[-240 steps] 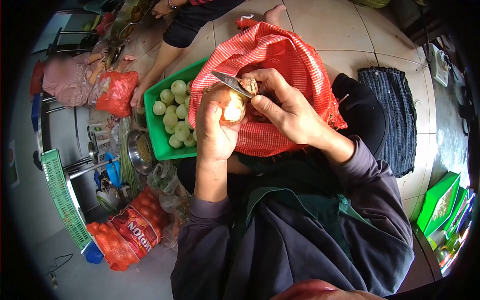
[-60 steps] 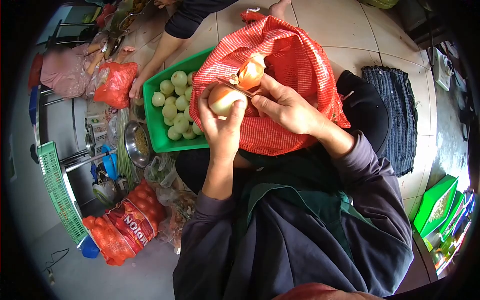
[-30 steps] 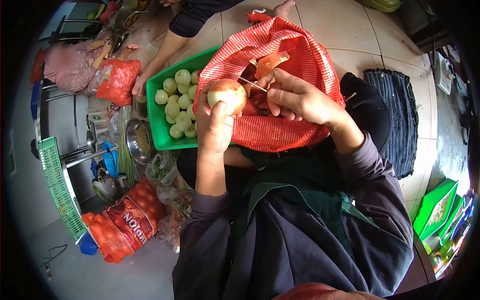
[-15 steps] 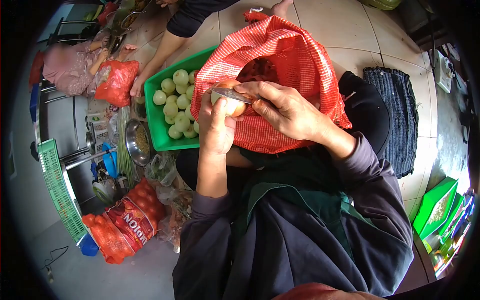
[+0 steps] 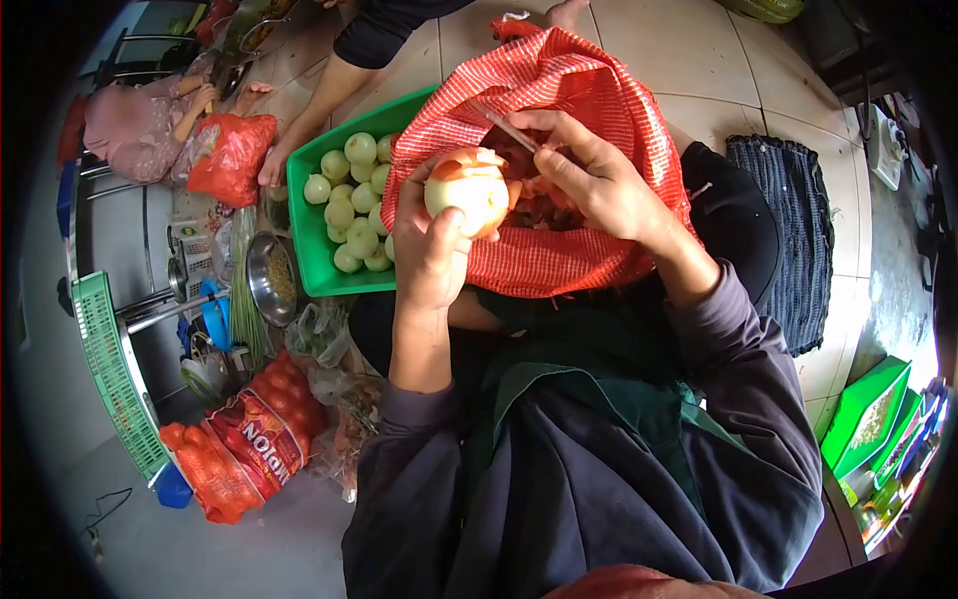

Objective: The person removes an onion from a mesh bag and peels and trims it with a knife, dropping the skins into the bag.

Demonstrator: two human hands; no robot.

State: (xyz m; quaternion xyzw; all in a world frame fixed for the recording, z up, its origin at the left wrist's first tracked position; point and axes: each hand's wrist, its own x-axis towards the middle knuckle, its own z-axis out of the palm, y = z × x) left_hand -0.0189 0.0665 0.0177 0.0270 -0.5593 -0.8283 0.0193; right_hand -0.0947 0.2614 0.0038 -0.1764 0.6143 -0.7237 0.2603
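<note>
My left hand (image 5: 433, 245) is closed round a partly peeled onion (image 5: 467, 203); pale flesh faces me and strips of brown skin cling to its top and right side. Off to the right, my right hand (image 5: 597, 180) grips a knife (image 5: 508, 130) whose blade points up and left, apart from the onion. Beneath both hands gapes a red mesh sack (image 5: 559, 262), its mouth open, with brown onion peels (image 5: 544, 200) inside. Left of the sack stands a green crate (image 5: 305, 262) holding several peeled onions (image 5: 360, 240).
A red net sack of onions (image 5: 249, 439) lies at lower left, near a steel bowl (image 5: 271, 280). Another person (image 5: 140, 130) sits at upper left by a red plastic bag (image 5: 232, 160); another person's leg (image 5: 324, 105) reaches in above the crate. A dark woven mat (image 5: 785, 240) lies right.
The knife has come off the onion, and my right hand has moved up and right with it. More pale flesh shows on the onion, with loosened skin at its top.
</note>
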